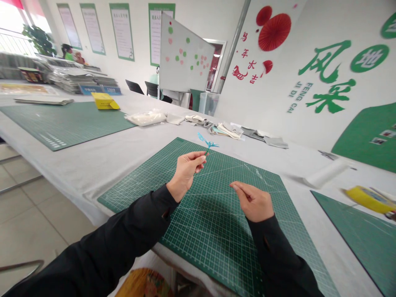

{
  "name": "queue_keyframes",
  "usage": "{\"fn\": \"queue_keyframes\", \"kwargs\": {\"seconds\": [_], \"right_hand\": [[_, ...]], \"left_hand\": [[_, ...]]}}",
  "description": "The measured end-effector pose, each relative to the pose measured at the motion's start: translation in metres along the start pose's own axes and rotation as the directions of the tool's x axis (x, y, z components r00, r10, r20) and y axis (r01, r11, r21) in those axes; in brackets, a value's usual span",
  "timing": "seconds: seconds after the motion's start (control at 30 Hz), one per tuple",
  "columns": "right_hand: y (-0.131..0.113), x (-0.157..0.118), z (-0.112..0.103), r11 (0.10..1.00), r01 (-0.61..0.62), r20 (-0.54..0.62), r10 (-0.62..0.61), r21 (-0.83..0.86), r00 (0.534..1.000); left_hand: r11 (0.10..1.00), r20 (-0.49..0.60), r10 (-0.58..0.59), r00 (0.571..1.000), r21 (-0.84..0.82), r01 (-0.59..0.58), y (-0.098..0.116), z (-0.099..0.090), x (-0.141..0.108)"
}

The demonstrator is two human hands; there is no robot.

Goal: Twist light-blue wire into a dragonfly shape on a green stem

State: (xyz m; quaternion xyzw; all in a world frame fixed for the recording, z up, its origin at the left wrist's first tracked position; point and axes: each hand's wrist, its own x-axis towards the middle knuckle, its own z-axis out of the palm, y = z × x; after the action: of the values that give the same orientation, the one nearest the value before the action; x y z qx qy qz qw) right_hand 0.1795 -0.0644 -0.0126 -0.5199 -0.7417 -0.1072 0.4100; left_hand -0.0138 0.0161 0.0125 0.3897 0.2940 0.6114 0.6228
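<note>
Left grip (185, 170) clamped on green stem (207, 152) of blue loopy piece (209, 144), held above green mat (151, 175) by worktop (93, 156) near edge. Right grip (256, 202) has fingertips together; can't tell if anything's in them. Risk: thin pinch, so stem could twist or slip; careless right-side tug could bend loops.

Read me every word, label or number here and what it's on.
"风采": right-hand wall
"地": green disc on that wall
"FENG CAI", "JI DI": same wall
"年大吉": same wall; preceding character unclear
Cut off: upper disc
Too small or blurred: posters, blue signs, yellow packet, tub, left mat
</note>
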Motion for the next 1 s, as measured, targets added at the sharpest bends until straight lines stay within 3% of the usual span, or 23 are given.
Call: {"fn": "queue_keyframes", "kwargs": {"seconds": [0.17, 0.27, 0.4, 0.63, 0.83, 1.0], "right_hand": [[-0.011, 0.002, -0.005, 0.986, 0.162, -0.031, -0.163, -0.023, 0.986], [-0.016, 0.004, -0.007, 0.967, 0.251, -0.034, -0.253, -0.049, 0.967], [-0.021, 0.006, -0.007, 0.94, 0.326, -0.067, -0.333, -0.097, 0.941], [-0.024, 0.007, -0.009, 0.918, 0.372, -0.11, -0.387, -0.135, 0.916], [-0.029, 0.006, -0.014, 0.898, 0.405, -0.147, -0.43, -0.174, 0.891], [-0.034, 0.007, -0.02, 0.848, 0.44, -0.159, -0.498, -0.294, 0.853]], "left_hand": [[0.978, -0.079, 0.123, 0.989, 0.179, -0.107, -0.002, -0.001, 0.002], [0.919, -0.074, 0.244, 0.967, 0.335, -0.206, -0.004, -0.003, 0.003], [0.725, 0.012, 0.438, 0.899, 0.587, -0.361, -0.004, -0.006, 0.002], [0.465, 0.136, 0.57, 0.811, 0.76, -0.454, -0.003, -0.004, -0.004], [0.216, 0.294, 0.573, 0.765, 0.846, -0.487, -0.004, -0.006, -0.008], [-0.081, 0.47, 0.441, 0.764, 0.869, -0.488, -0.002, -0.004, -0.015]]}}
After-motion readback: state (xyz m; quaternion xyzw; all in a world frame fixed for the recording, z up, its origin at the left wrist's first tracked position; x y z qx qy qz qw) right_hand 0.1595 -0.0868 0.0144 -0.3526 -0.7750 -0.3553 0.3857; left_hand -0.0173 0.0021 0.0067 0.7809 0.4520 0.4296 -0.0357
